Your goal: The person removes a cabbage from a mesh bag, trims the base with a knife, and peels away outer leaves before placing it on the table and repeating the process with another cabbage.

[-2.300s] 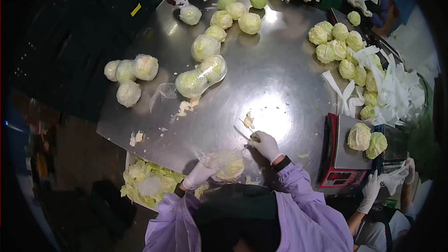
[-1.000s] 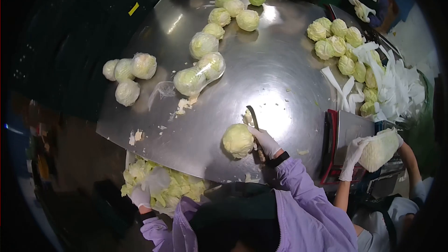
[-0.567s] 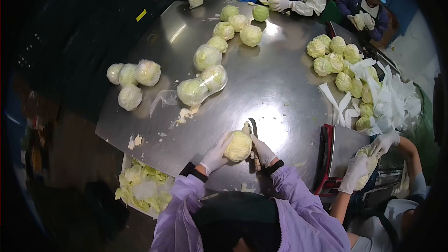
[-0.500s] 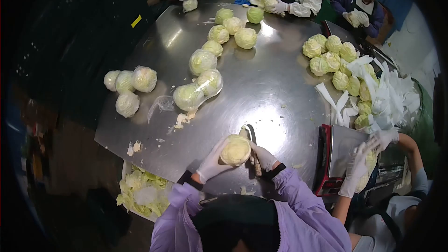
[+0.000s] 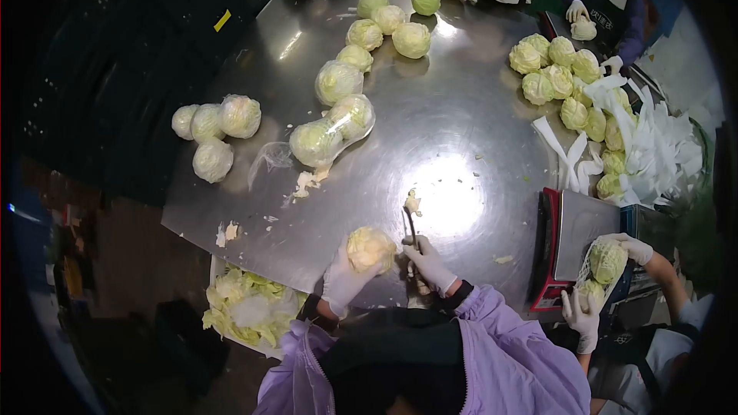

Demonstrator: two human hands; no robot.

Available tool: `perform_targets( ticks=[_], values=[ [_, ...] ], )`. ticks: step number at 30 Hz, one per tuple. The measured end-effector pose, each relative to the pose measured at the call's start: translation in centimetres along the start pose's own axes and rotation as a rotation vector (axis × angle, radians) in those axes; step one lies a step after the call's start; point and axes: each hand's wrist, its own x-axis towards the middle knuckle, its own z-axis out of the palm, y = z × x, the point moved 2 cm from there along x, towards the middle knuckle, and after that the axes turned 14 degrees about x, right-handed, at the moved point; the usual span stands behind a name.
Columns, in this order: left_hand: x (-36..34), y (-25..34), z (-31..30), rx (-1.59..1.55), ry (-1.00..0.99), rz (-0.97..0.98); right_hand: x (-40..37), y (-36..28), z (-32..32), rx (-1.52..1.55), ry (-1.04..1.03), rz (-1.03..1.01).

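Observation:
My left hand, in a white glove, is wrapped round the left side of a pale cabbage near the table's front edge. Just to its right, my right hand, also gloved, is closed round a knife whose dark blade points away from me. A small pale leaf piece lies by the blade's far end. Part of the knife's handle is hidden by my fingers.
Cabbages in clear wrap lie on the metal table. More cabbages and white netting are at the right, beside a red-edged scale. A leaf bin stands front left. Co-workers handle cabbages at the far edge and right.
My right hand has left the cabbage's side and now grips the knife, raised from beside it. The cabbage has moved slightly left and turned. The co-worker at right has lowered a netted pair of cabbages.

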Motion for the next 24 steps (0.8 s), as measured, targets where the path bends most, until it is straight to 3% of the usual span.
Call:
perform_targets(
  ticks=[1,3,4,6,7,11,14,16,19,24],
  values=[
    [0.7,0.1,0.5,0.03,0.089,0.065,-0.4,-1.0,-0.4,-0.393,0.021,-0.398],
    [1.5,1.2,1.0,0.081,0.069,0.122,-1.6,-2.4,0.1,-1.061,0.033,-1.183],
    [1.8,2.2,0.9,0.141,0.038,0.177,-2.6,-2.9,0.7,-1.062,0.044,-1.184],
    [2.6,4.3,0.0,0.235,-0.034,0.117,-4.6,-2.9,2.0,-1.37,0.036,-0.799],
    [3.1,5.0,-0.1,0.328,-0.094,0.048,-5.1,-2.8,2.4,-1.445,0.076,-0.72],
    [4.2,5.0,0.2,0.384,-0.107,0.052,-5.1,-2.1,2.3,-1.492,0.099,-0.66],
    [4.5,5.4,0.3,0.373,-0.096,0.059,-3.9,-1.6,1.7,-1.453,0.122,-0.743],
    [5.1,5.5,0.7,0.47,-0.103,0.045,-2.7,-2.3,1.8,-1.449,0.14,-0.614],
    [5.4,6.5,0.8,0.526,-0.075,0.045,-0.5,-2.8,1.3,-1.407,0.164,-0.725],
    [7.2,6.9,1.1,0.606,-0.115,0.044,0.9,-4.8,1.4,-1.447,0.153,-0.681]
  ],
)
